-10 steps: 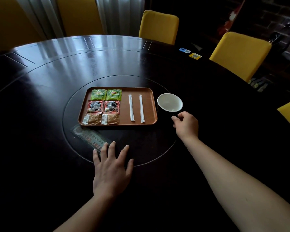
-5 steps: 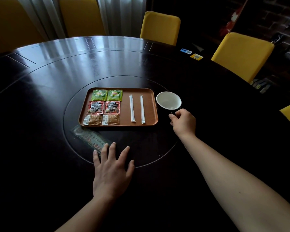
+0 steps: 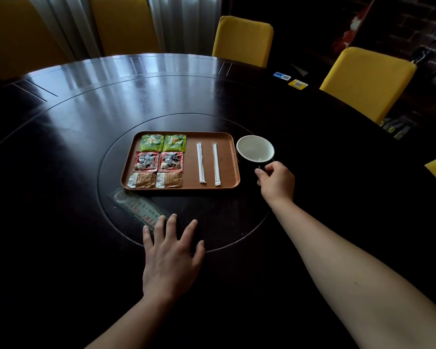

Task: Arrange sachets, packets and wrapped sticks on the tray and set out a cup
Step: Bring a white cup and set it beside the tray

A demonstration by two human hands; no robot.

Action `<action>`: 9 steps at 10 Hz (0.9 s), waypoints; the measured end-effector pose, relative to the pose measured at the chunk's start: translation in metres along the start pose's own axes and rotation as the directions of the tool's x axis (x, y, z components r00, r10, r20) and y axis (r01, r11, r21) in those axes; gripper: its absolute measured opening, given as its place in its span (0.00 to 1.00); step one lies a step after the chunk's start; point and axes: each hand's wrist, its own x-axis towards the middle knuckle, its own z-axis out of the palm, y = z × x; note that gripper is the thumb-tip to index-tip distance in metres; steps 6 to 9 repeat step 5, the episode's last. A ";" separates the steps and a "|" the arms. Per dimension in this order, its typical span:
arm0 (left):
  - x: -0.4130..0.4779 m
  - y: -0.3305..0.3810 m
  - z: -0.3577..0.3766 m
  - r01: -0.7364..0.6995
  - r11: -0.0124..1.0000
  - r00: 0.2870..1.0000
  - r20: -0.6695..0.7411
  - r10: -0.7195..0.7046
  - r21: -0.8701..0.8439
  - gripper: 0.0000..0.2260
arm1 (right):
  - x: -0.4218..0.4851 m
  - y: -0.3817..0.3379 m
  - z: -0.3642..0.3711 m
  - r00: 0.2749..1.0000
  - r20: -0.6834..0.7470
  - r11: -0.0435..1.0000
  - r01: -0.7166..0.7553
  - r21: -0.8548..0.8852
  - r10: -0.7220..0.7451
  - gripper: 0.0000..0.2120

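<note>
In the head view, a brown tray (image 3: 228, 157) lies on the inner disc of a dark round bench (image 3: 86, 117), and everything else is placed here against that tray. In the tray's far left corner two green sachets (image 3: 163, 142) sit side by side. Just nearer than them are two red packets (image 3: 158, 161), also side by side, and along the tray's near edge, at its left end, lie two tan sachets (image 3: 155, 180). On the right half of the tray two white wrapped sticks (image 3: 208, 163) lie parallel, apart from each other, running from far to near.

A white cup (image 3: 255, 148) stands upright on the bench just beside the tray's right rim, at its far corner; its outer body is dark and hard to make out.

The right hand (image 3: 276, 182) is to the right of the tray, near its near right corner and just nearer than the cup. Its fingers are curled in with thumb and forefinger pinched toward a small dark part below the cup's rim; whether they actually grip it cannot be told.

The left hand (image 3: 170, 258) rests flat on the bench, well nearer than the tray, fingers spread and holding nothing. Its fingertips (image 3: 173, 219) touch a printed label (image 3: 134, 206) under the disc surface, just beyond the tray's near edge.

Yellow chairs (image 3: 242, 40) stand round the far side of the bench, well beyond the tray.
</note>
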 end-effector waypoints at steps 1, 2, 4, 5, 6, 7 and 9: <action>0.000 0.000 0.000 -0.002 1.000 1.000 0.001 0.002 -0.005 0.27 | 0.000 -0.001 -0.001 1.000 0.005 1.000 -0.009 -0.006 0.009 0.11; 0.000 0.001 -0.001 -0.008 1.000 1.000 0.005 0.008 -0.005 0.27 | 0.001 0.001 0.000 1.000 0.005 1.000 -0.007 -0.014 0.007 0.11; -0.002 0.001 -0.003 -0.014 1.000 1.000 0.017 0.014 0.005 0.27 | -0.003 -0.002 -0.004 0.998 0.032 0.999 -0.048 0.025 0.047 0.13; 0.000 0.000 -0.003 0.002 1.000 1.000 0.020 -0.002 -0.005 0.27 | -0.010 -0.001 -0.007 0.997 0.041 0.997 -0.062 0.053 0.060 0.16; 0.000 0.000 -0.003 0.002 1.000 1.000 0.020 -0.002 -0.005 0.27 | -0.010 -0.001 -0.007 0.997 0.041 0.997 -0.062 0.053 0.060 0.16; 0.000 0.000 -0.003 0.002 1.000 1.000 0.020 -0.002 -0.005 0.27 | -0.010 -0.001 -0.007 0.997 0.041 0.997 -0.062 0.053 0.060 0.16; 0.000 0.000 -0.003 0.002 1.000 1.000 0.020 -0.002 -0.005 0.27 | -0.010 -0.001 -0.007 0.997 0.041 0.997 -0.062 0.053 0.060 0.16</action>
